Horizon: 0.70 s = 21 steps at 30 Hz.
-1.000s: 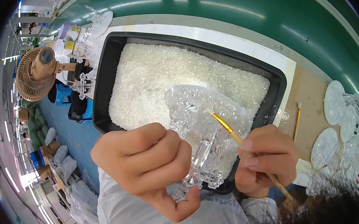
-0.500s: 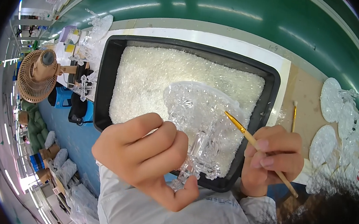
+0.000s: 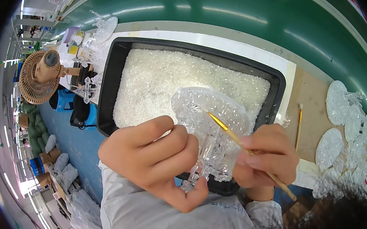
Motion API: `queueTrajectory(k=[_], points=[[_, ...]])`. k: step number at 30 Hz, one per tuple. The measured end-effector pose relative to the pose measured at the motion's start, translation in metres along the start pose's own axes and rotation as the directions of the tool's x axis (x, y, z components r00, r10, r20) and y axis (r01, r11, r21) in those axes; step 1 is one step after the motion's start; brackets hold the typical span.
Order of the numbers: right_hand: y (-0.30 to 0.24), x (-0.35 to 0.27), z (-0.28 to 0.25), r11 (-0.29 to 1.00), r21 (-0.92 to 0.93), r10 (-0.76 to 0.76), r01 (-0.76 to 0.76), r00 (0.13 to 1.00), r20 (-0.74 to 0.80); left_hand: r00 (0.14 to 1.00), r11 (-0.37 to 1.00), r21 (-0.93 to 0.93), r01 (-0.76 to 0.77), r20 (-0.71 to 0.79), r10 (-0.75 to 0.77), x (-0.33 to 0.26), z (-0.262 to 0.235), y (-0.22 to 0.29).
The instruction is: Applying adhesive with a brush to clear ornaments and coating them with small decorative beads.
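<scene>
My left hand is closed around the lower stem of a clear plastic ornament, which has a rounded disc with moulded shapes and rods below it. It is tilted above a black tray filled with white, glittery granules. In my right hand a thin paintbrush with a wooden handle and gold ferrule is pinched between the fingers. Its tip points left and lies over the disc's face; whether the bristles touch it I cannot tell.
A second paintbrush lies on the brown board right of the tray. Several similar clear ornaments stand at the far right, others at the back left. A tan fan stands left. A green surface runs along the back.
My right hand has moved left with the paintbrush, so its tip sits farther left across the disc. My left hand and the ornament have shifted slightly right.
</scene>
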State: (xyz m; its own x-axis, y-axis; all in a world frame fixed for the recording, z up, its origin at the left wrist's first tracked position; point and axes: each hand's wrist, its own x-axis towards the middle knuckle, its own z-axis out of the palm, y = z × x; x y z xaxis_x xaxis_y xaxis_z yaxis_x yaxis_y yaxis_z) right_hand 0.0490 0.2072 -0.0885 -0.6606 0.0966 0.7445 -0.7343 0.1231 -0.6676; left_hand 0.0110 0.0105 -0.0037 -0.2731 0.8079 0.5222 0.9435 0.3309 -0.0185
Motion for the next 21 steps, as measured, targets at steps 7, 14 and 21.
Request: queueTrajectory(k=[7, 14, 21], points=[[-0.004, -0.011, 0.0, 0.977, 0.201, 0.032, 0.07, 0.886, -0.462, 0.993, 0.992, 0.056, 0.113, -0.028, -0.112, 0.002, -0.013, -0.02], [0.004, -0.01, 0.006, 0.936, 0.277, -0.029, 0.218, 0.831, -0.556, 0.848, 0.855, 0.104, 0.508, -0.237, -0.474, 0.009, -0.025, -0.099], [0.013, -0.004, 0.001, 0.845, 0.518, 0.189, 0.135, 0.83, -0.525, 0.773, 0.798, -0.071, 0.598, -0.213, -0.598, 0.086, 0.065, -0.199]])
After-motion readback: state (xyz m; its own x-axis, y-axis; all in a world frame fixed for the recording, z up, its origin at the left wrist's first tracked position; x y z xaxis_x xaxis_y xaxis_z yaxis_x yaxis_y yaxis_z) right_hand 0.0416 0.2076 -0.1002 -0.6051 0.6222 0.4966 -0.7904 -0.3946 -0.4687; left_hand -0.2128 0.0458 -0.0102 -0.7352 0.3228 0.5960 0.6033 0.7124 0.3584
